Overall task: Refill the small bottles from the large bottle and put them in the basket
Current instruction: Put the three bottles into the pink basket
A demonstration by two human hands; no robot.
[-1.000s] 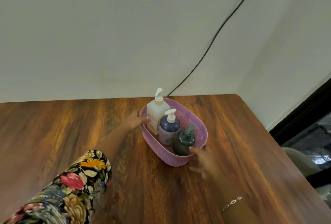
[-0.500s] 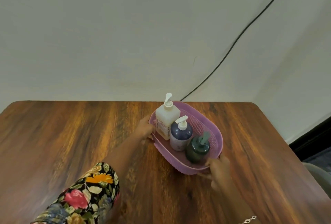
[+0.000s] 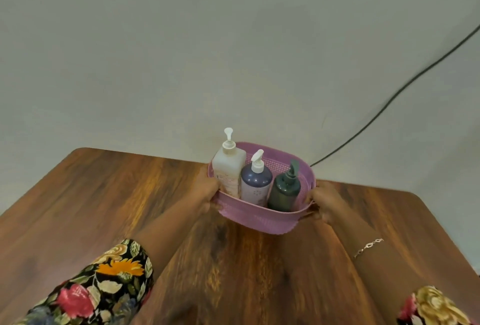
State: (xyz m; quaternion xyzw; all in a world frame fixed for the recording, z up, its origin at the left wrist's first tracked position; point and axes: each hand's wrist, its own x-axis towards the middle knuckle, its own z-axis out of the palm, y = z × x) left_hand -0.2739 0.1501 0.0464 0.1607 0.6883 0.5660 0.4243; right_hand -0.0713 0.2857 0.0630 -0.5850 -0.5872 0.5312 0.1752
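Note:
A pink perforated basket (image 3: 259, 216) sits toward the back of the wooden table (image 3: 104, 194). Three pump bottles stand inside it: a tall white bottle (image 3: 228, 168) on the left, a purple bottle (image 3: 255, 184) in the middle and a dark green bottle (image 3: 284, 189) on the right. My left hand (image 3: 205, 194) grips the basket's left end, fingers curled at the rim. My right hand (image 3: 324, 201) grips the right end at the handle. The basket looks tilted, its near side raised slightly.
A plain wall rises directly behind the table. A black cable (image 3: 389, 101) runs down the wall to the table's back edge, right of the basket. The table's rounded corners lie at far left and far right.
Both hands have closed on the basket's ends. The basket has turned from a diagonal lie to roughly side-on to me, and my view has swung to the left.

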